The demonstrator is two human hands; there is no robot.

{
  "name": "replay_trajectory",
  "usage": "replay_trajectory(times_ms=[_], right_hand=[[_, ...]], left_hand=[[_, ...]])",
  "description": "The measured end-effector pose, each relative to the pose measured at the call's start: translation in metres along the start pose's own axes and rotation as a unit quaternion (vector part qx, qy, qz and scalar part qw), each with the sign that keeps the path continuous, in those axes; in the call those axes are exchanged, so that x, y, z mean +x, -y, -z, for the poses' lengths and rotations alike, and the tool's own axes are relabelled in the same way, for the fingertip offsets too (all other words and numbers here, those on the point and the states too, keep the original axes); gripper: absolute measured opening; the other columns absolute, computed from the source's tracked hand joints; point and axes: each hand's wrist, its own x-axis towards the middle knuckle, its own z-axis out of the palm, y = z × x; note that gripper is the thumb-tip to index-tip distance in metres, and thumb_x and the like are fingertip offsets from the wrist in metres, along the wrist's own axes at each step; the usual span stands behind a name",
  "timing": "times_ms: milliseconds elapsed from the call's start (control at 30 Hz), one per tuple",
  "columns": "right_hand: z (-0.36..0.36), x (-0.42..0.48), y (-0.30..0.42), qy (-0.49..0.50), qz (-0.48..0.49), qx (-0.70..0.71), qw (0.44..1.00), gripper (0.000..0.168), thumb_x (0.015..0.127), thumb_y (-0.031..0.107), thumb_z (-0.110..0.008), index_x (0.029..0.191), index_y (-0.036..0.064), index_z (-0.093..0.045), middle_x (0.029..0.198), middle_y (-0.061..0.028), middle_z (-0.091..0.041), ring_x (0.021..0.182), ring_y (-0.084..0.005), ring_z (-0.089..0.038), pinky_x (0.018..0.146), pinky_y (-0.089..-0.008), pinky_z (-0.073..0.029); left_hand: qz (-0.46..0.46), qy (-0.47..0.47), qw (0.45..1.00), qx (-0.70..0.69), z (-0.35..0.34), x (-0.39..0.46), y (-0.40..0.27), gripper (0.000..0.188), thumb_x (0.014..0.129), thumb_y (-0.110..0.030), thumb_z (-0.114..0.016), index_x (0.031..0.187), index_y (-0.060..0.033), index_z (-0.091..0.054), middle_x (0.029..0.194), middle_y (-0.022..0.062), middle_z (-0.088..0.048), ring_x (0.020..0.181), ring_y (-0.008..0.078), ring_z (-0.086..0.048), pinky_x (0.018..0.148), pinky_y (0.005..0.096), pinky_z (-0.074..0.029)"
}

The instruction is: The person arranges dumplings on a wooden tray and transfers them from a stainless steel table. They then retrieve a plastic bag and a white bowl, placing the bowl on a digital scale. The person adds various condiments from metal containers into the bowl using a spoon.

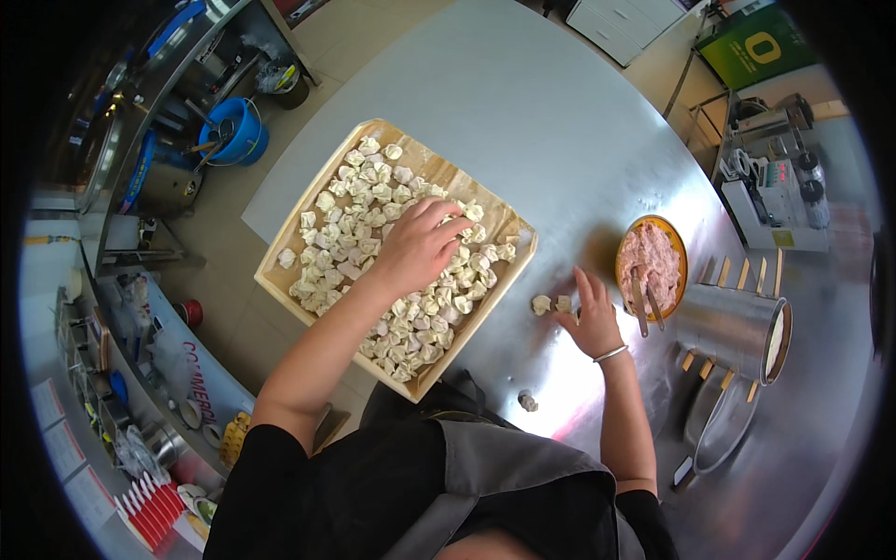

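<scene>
A wide wooden tray [448,171] lies before me, bearing many folded, wonton-like dumplings [360,203]. My left hand [420,245] reaches over the tray's middle, fingers curled down among the dumplings; whether they grip one is hidden. To the right, my right hand [591,315] is low over the steel table [518,91], with thumb and fingers apart. Close to its fingertips sit a loose dumpling [541,304] and another dumpling [563,303]. Beside that hand stands an orange-rimmed bowl [684,245] of pink minced filling [651,255], with two flat metal handles [638,301] leaning out of it.
A metal canister [728,332] with wooden strips projecting around it stands right of the bowl, near a metal basin [731,427]. One small greyish lump [528,401] lies near the table's front edge. A scale-like appliance [777,196] is at far right; a blue bucket [245,133] stands left.
</scene>
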Motion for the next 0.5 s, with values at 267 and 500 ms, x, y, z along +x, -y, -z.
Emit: replay_trajectory(times_ms=[267, 500], right_hand=[[-0.005, -0.016, 0.035, -0.013, -0.002, -0.107, 0.994, 0.079, 0.07, 0.025, -0.079, 0.14, 0.021, -0.042, 0.135, -0.0125, -0.047, 0.123, -0.0316, -0.048, 0.095, -0.0509, -0.042], [-0.001, -0.021, 0.009, -0.029, 0.002, -0.124, 0.992, 0.04, 0.076, 0.018, -0.069, 0.115, 0.019, -0.059, 0.117, -0.0091, -0.055, 0.109, -0.0311, -0.055, 0.085, -0.0476, -0.046]], left_hand=[[0.056, 0.215, 0.972, 0.076, -0.033, 0.019, -0.012, 0.038, 0.093, -0.022, -0.061, 0.129, -0.0131, -0.059, 0.137, 0.0092, -0.052, 0.139, 0.0289, -0.036, 0.118, 0.0444, -0.027], [-0.046, 0.101, 0.993, 0.042, -0.07, 0.007, -0.029, 0.026, 0.09, -0.011, -0.055, 0.114, -0.0063, -0.063, 0.126, 0.0077, -0.059, 0.134, 0.0266, -0.043, 0.12, 0.0465, -0.021]])
